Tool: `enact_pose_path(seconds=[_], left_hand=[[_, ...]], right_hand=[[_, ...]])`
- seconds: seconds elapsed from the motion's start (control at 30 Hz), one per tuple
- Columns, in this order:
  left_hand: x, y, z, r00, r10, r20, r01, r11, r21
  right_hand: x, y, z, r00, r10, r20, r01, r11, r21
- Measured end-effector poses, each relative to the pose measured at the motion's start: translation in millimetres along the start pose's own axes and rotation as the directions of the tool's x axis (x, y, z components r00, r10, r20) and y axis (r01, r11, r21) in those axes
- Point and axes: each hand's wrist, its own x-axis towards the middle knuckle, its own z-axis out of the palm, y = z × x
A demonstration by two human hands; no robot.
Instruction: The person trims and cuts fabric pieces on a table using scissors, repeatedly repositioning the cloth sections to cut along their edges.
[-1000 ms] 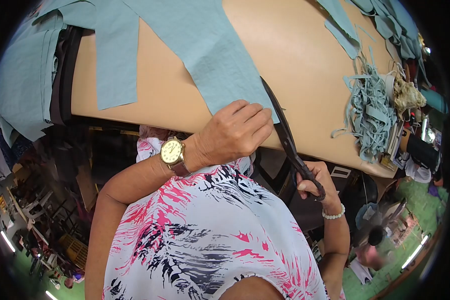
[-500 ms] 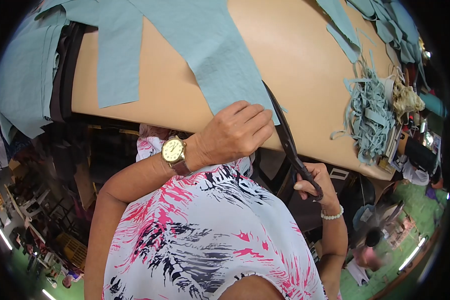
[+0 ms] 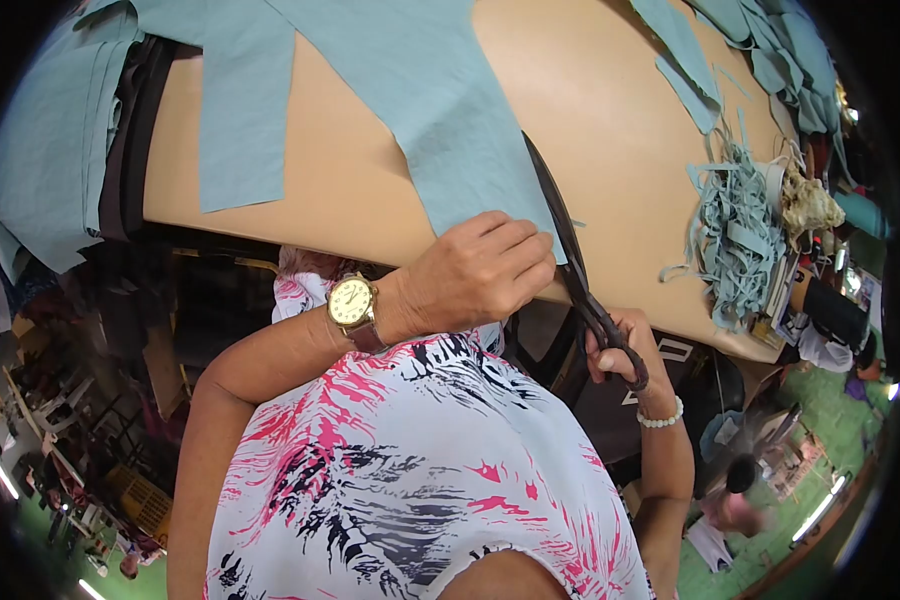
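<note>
A light teal piece of cloth (image 3: 455, 130) lies over the table's near edge. My left hand (image 3: 490, 268), wearing a watch on its wrist, pinches the cloth's near end between closed fingers. Dark long-bladed scissors (image 3: 560, 220) run along the right edge of that cloth, their tips pointing away from me. My right hand (image 3: 628, 345), with a beaded bracelet at the wrist, is wrapped round the scissors' handles just off the table's near edge. A small sliver of cloth shows just right of the blades.
The tan table (image 3: 590, 100) spans the upper view. Another teal strip (image 3: 245, 130) and stacked teal cloth (image 3: 50, 160) lie left. A heap of thin teal offcuts (image 3: 740, 235) sits at the right edge, with more cut pieces (image 3: 770, 50) behind it.
The scissors have moved slightly farther away from me along the cloth's right edge, my right hand with them. My left hand and the cloth's near end have shifted slightly right and nearer me.
</note>
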Motion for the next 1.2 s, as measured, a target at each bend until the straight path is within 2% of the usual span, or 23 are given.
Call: enact_pose_path(seconds=[0.13, 0.43, 0.53, 0.63, 0.77, 0.97, 1.07, 1.17, 1.2], left_hand=[[-0.4, 1.0, 3.5, 0.998, 0.014, -0.063, -0.013, 1.000, 0.016], [-0.3, 0.8, 4.0, 0.997, 0.011, -0.071, -0.013, 1.000, -0.026], [-0.8, 0.9, 4.8, 0.998, 0.017, -0.063, -0.019, 0.999, -0.032], [-2.3, 0.3, 1.4, 1.000, 0.012, 0.015, -0.011, 0.996, -0.086], [-2.7, 0.2, 1.6, 1.000, 0.017, 0.014, -0.016, 0.996, -0.089], [-3.8, -0.5, 2.8, 1.000, 0.012, 0.015, -0.010, 0.995, -0.097], [-3.9, -0.9, 1.8, 0.999, 0.014, 0.029, -0.011, 0.994, -0.105], [-3.9, -1.1, 0.5, 0.999, 0.032, 0.011, -0.031, 0.994, -0.102], [-4.0, -0.8, 1.3, 0.999, 0.039, -0.001, -0.039, 0.994, -0.100]], right_hand=[[4.7, -3.4, 3.0, 1.000, -0.015, -0.002, 0.015, 1.000, -0.015], [4.0, 1.8, 5.2, 1.000, -0.022, -0.004, 0.022, 0.999, 0.024], [2.3, 3.5, 6.4, 1.000, -0.018, -0.004, 0.019, 0.999, 0.032], [1.7, 5.2, 7.2, 1.000, -0.022, -0.003, 0.022, 0.998, 0.052], [1.1, 7.5, 8.3, 1.000, -0.026, 0.001, 0.026, 0.997, 0.071], [-0.5, 2.1, 12.4, 0.998, 0.049, -0.032, -0.049, 0.998, -0.030], [-1.5, 0.4, 12.1, 0.998, 0.052, -0.019, -0.052, 0.999, -0.015], [0.2, 4.9, 11.6, 0.999, -0.045, 0.009, 0.044, 0.997, 0.071], [1.0, 2.9, 12.0, 0.999, -0.035, 0.000, 0.035, 0.998, 0.044]])
